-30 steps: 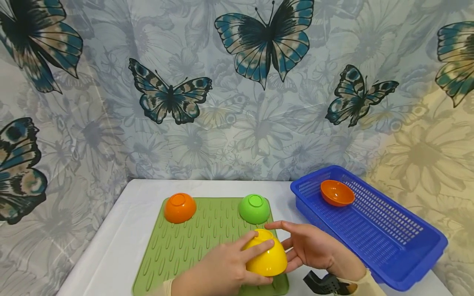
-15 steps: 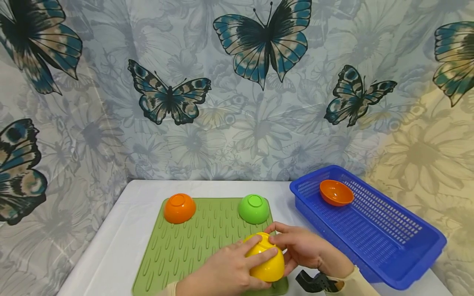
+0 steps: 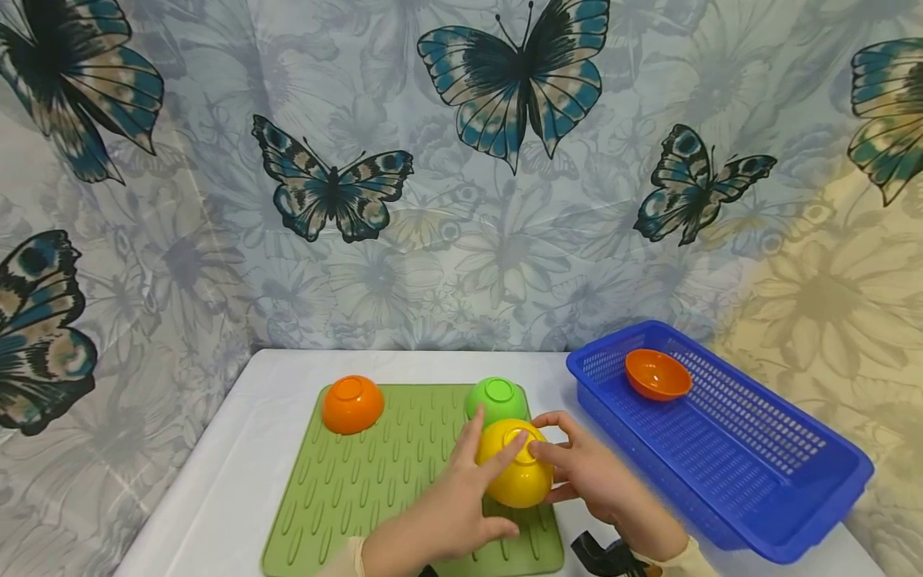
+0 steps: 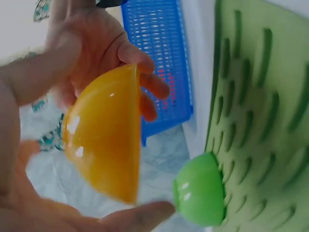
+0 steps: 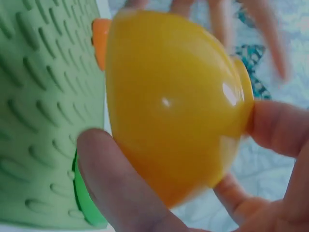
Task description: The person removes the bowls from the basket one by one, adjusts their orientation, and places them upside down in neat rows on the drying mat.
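Note:
A yellow bowl (image 3: 517, 482) is upside down over the right part of the green ridged mat (image 3: 404, 449), its foot ring facing up. My right hand (image 3: 594, 473) grips it from the right, with the thumb (image 5: 118, 181) along its side near the rim and a finger at the foot. Around its left side my left hand (image 3: 454, 509) is spread, fingers straight and overlapping the bowl in the head view. Just behind, an upturned green bowl (image 3: 497, 390) sits on the mat, partly hidden. An upturned orange bowl (image 3: 352, 405) rests at the mat's far left.
To the right, a blue perforated basket (image 3: 728, 473) stands on the white-covered table (image 3: 216, 449). Inside its far end lies an orange bowl (image 3: 658, 375), opening up. A butterfly-printed cloth (image 3: 461, 296) hangs behind the table.
The yellow bowl has moved away from the head camera, toward the green bowl, and now partly covers it. My left hand's fingers have spread off the bowl, while my right hand has taken hold of it.

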Available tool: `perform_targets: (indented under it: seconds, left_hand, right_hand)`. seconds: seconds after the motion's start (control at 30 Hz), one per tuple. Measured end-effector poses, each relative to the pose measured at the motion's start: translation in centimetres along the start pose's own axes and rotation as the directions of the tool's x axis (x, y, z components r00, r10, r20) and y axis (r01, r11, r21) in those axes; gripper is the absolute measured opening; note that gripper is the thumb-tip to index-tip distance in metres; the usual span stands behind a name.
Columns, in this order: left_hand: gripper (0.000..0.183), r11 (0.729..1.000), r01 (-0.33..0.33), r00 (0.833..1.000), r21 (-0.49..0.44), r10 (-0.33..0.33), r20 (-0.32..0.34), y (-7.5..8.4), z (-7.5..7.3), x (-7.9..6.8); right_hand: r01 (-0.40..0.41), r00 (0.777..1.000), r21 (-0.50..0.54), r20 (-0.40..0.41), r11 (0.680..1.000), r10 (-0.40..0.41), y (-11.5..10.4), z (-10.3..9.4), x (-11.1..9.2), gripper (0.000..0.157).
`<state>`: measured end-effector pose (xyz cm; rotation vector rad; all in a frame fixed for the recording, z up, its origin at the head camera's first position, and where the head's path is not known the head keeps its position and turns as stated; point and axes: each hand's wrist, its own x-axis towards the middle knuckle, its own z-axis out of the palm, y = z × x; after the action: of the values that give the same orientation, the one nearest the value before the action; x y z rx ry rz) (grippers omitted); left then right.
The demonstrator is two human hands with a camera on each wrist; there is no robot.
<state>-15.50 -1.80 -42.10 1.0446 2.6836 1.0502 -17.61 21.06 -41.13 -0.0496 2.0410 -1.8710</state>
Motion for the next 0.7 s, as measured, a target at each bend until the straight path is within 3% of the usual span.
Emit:
perform_targets:
  seconds: [0.07,0.13,0.33,0.5,0.7]
  left_hand:
    - [0.101,0.986,0.123,0.990,-0.117,-0.130,-0.055,-0.2,0.0,0.3]
    - [0.096,0.964,0.186,0.974,-0.188,-0.206,-0.090,-0.5,-0.1,0.4]
    - [0.078,0.944,0.215,0.959,-0.250,-0.252,-0.127,-1.7,-1.0,-0.2]
    - [0.076,0.916,0.255,0.951,-0.309,-0.295,-0.090,-3.4,-2.3,-1.4]
    - [0.077,0.891,0.328,0.932,-0.316,-0.360,-0.050,-5.8,-4.2,-4.1]
  right_hand:
    - [0.018,0.999,-0.028,-0.047,0.999,-0.019,-0.1,0.7,-0.2,0.049]
    - [0.027,0.996,-0.045,-0.081,0.999,-0.031,-0.2,1.6,-0.3,0.049]
    - [0.022,0.995,-0.059,-0.096,0.998,-0.027,0.0,4.0,-0.3,0.053]
    - [0.030,0.999,0.011,0.010,0.999,-0.030,0.5,5.6,0.2,0.062]
    - [0.066,0.992,0.048,0.107,0.997,-0.071,1.7,8.0,1.8,0.067]
